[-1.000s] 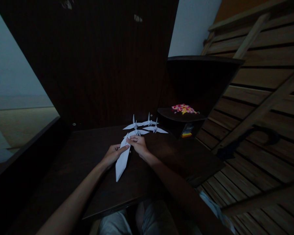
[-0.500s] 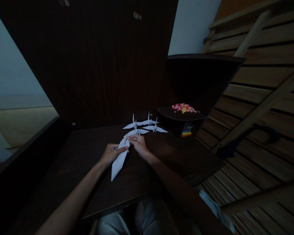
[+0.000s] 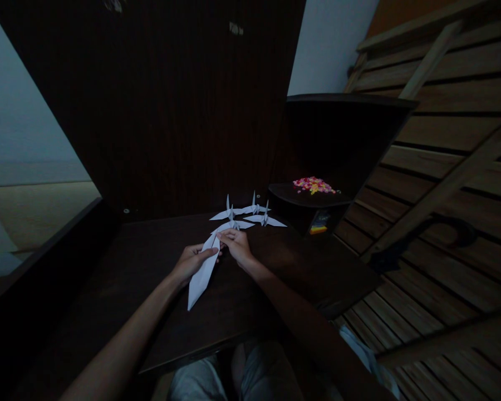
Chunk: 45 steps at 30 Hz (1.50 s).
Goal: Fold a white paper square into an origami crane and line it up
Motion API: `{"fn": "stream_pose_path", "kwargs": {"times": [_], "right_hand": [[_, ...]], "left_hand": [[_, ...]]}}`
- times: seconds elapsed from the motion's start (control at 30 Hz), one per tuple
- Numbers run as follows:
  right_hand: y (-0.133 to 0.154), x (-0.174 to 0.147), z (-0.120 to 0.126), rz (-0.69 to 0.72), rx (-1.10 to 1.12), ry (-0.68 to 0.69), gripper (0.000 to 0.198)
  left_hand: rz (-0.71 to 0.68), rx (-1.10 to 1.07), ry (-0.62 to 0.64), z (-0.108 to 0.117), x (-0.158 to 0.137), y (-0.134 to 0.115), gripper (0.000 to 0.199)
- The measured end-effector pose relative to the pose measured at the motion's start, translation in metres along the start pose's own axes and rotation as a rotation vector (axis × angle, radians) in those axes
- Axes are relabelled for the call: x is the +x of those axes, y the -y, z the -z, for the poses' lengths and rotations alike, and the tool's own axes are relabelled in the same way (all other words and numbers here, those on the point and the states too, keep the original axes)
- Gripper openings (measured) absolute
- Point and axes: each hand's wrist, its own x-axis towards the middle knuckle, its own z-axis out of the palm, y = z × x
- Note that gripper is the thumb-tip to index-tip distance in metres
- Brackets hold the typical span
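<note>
Between my two hands is a long, diamond-shaped piece of folded white paper (image 3: pixel 203 277), slanting with its lower point toward me. My left hand (image 3: pixel 191 262) grips its left side, thumb pressed on top and fingers tucked underneath. At the upper end, my right hand (image 3: pixel 236 245) pinches the paper's tip with thumb and fingers. Just beyond my hands stand several white origami cranes with spread wings; one crane (image 3: pixel 265 220) sits at the right, another (image 3: pixel 255 209) farther back. The nearest crane (image 3: pixel 235 224) is partly hidden by my right hand.
The cranes stand on a dark wooden desk (image 3: pixel 142 262) against a tall dark panel (image 3: pixel 183 111). At the right, a corner shelf (image 3: pixel 281 192) carries a heap of pink and yellow pieces (image 3: pixel 315 185). A small box (image 3: pixel 319 223) is below it. Wooden slats (image 3: pixel 455 128) rise beyond.
The hands keep nearly the same hold on the folded paper. Its lower point has shifted very slightly left and toward me. The cranes stay in place.
</note>
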Motion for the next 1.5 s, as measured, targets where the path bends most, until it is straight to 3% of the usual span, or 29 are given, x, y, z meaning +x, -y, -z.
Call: {"fn": "stream_pose_path", "kwargs": {"times": [0.27,0.9,1.13,1.5], "right_hand": [[-0.002,0.000,0.000,-0.035,-0.023,0.013,0.025],[0.003,0.000,-0.001,-0.009,0.005,0.023,0.019],[0.005,-0.008,-0.004,-0.065,-0.080,0.159,0.030],[0.006,-0.004,-0.004,-0.035,-0.065,0.061,0.026]], "left_hand": [[0.019,-0.002,-0.007,0.006,0.004,0.006,0.034],[0.096,-0.004,0.061,0.004,-0.006,-0.008,0.028],[0.046,-0.017,0.096,0.007,-0.001,-0.002,0.033],[0.061,-0.122,0.135,0.000,-0.004,-0.007,0.034]]}}
